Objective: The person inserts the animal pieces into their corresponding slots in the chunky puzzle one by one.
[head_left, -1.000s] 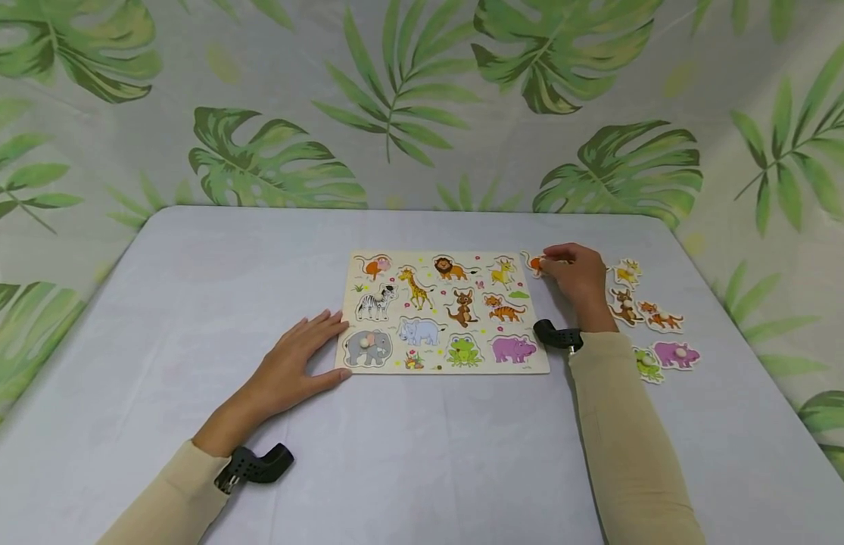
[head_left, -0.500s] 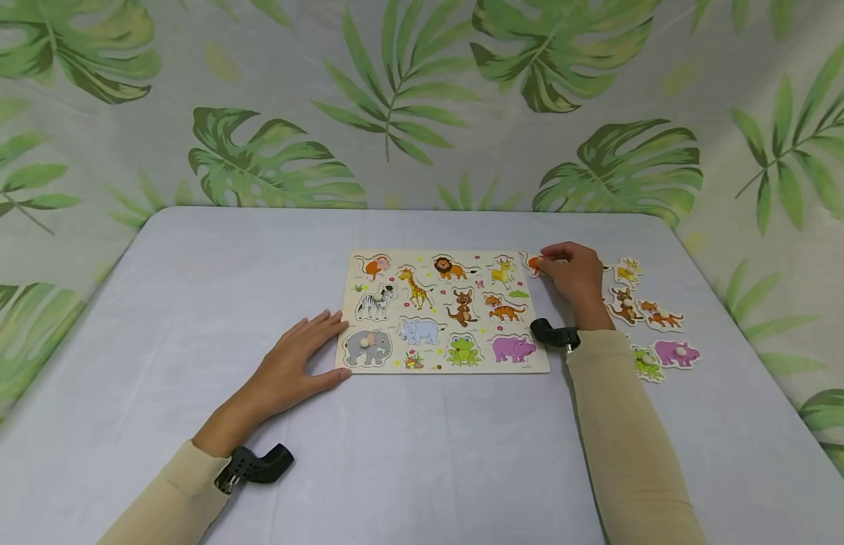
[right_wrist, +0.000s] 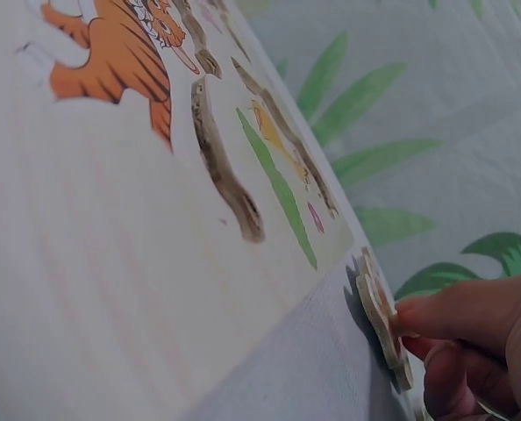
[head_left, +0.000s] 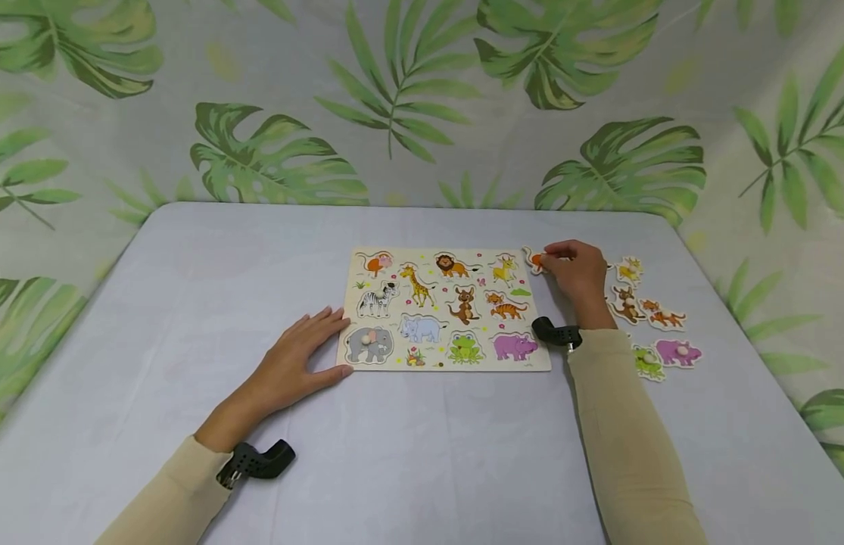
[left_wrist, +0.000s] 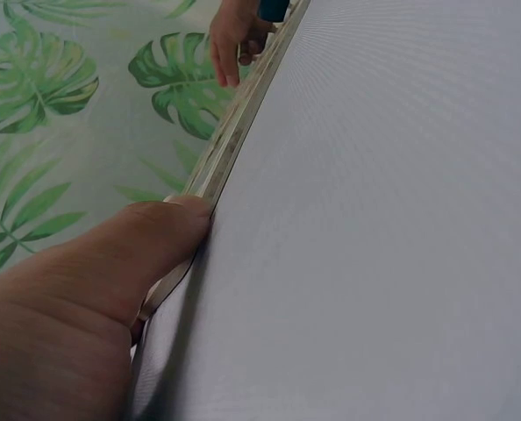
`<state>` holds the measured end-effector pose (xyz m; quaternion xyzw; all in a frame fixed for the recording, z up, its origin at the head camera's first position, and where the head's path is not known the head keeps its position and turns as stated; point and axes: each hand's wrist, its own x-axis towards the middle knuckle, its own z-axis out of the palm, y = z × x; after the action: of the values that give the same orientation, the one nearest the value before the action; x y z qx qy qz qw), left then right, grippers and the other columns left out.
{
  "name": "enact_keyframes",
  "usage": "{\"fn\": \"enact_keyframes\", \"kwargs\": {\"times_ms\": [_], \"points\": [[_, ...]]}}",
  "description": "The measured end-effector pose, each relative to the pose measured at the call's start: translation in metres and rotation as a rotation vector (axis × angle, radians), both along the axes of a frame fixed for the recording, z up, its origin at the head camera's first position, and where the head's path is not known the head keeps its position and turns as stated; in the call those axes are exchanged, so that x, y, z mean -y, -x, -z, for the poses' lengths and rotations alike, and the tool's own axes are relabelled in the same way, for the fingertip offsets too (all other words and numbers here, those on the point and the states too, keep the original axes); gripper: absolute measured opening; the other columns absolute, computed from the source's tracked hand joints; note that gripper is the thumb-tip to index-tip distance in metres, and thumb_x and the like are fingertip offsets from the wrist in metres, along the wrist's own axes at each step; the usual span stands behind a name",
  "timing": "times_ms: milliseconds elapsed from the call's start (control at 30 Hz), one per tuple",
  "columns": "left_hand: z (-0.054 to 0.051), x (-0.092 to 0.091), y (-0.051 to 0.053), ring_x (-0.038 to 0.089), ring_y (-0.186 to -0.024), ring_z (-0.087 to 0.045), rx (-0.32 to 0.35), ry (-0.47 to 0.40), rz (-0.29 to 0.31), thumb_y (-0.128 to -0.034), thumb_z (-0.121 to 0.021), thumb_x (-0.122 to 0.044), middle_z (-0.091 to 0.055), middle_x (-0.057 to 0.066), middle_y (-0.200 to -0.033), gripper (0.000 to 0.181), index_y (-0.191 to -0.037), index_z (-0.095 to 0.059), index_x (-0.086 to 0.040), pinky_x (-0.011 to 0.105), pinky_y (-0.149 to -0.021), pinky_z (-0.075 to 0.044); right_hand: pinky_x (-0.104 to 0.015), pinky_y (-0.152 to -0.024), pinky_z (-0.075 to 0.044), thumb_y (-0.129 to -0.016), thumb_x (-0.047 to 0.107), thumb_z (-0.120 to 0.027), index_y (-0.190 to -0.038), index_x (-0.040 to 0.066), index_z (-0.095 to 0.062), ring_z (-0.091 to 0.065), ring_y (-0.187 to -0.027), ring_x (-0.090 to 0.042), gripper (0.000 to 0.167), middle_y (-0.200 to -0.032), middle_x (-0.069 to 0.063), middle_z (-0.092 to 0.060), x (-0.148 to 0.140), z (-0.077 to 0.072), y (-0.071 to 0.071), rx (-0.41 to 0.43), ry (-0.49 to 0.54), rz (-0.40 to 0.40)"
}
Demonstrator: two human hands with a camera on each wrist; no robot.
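1. Little has changed over the last second: the right hand still pinches the monkey piece, just beside the board at its far right corner; placing seems not yet begun.
2. The left hand stays spread at the board's left edge.
3. The right wrist view shows the pinch; only the head view shows the monkey outline.

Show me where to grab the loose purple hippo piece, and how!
Probably by the pale round knob near the middle of the hippo piece: pinch it from above. The piece lies flat, picture up, so the knob should be easiest. Come in from the right, I'd say, because the frog piece sits close on its left.
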<state>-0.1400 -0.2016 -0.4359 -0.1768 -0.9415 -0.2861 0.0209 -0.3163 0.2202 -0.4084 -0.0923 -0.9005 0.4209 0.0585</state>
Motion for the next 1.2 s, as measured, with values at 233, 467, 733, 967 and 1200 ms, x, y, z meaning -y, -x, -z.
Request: {"fn": "enact_keyframes", "kwargs": {"times_ms": [233, 467, 733, 967, 1200], "points": [[-0.002, 0.0, 0.001, 0.027, -0.145, -0.024, 0.004, -0.001, 0.003, -0.0835, -0.071, -0.049, -0.034, 0.004, -0.154, 0.075, -0.145, -0.045, -0.015, 0.048, -0.119, -0.014, -0.046, -0.1, -0.042, -0.092, 0.023, -0.066, -0.115, 0.006, -0.068, -0.048, -0.12, -0.03, 0.029, -0.118, -0.014, -0.062, -0.003, -0.002, 0.002, -0.011, 0.006, 0.003], [-0.003, 0.0, -0.001, 0.031, -0.145, -0.02, 0.042, 0.0, -0.004, -0.0824, -0.072, -0.048, -0.032, 0.003, -0.156, 0.077, -0.146, -0.043, -0.017, 0.053, -0.118, -0.014, -0.044, -0.097, -0.043, -0.091, 0.027, -0.067, -0.116, 0.007, -0.068, -0.048, -0.119, -0.029, 0.032, -0.117, -0.013, -0.063, -0.003, -0.001, 0.002, -0.015, 0.013, 0.006], [-0.003, 0.002, -0.001, 0.031, -0.145, -0.019, 0.04, -0.009, 0.009, -0.0825, -0.072, -0.049, -0.033, 0.002, -0.155, 0.076, -0.146, -0.044, -0.018, 0.054, -0.118, -0.013, -0.04, -0.088, -0.044, -0.092, 0.03, -0.067, -0.115, 0.008, -0.068, -0.049, -0.112, -0.028, 0.032, -0.119, -0.012, -0.061, -0.002, 0.0, 0.002, -0.038, -0.006, -0.008], [-0.001, 0.003, -0.001, 0.034, -0.145, -0.018, 0.042, -0.007, 0.006, -0.0822, -0.072, -0.05, -0.033, 0.003, -0.155, 0.076, -0.146, -0.045, -0.019, 0.057, -0.116, -0.015, -0.033, -0.074, -0.043, -0.091, 0.032, -0.068, -0.115, 0.009, -0.068, -0.05, -0.102, -0.025, 0.033, -0.117, -0.01, -0.062, 0.003, -0.006, -0.001, -0.04, 0.003, -0.023], [0.0, 0.004, 0.001, 0.034, -0.145, -0.019, 0.027, -0.004, 0.012, -0.0818, -0.072, -0.05, -0.033, 0.003, -0.154, 0.075, -0.145, -0.046, -0.02, 0.057, -0.116, -0.015, -0.03, -0.064, -0.045, -0.09, 0.033, -0.069, -0.113, 0.011, -0.069, -0.053, -0.085, -0.019, 0.032, -0.112, -0.008, -0.064, 0.009, -0.013, -0.001, -0.068, 0.011, -0.031]]}}
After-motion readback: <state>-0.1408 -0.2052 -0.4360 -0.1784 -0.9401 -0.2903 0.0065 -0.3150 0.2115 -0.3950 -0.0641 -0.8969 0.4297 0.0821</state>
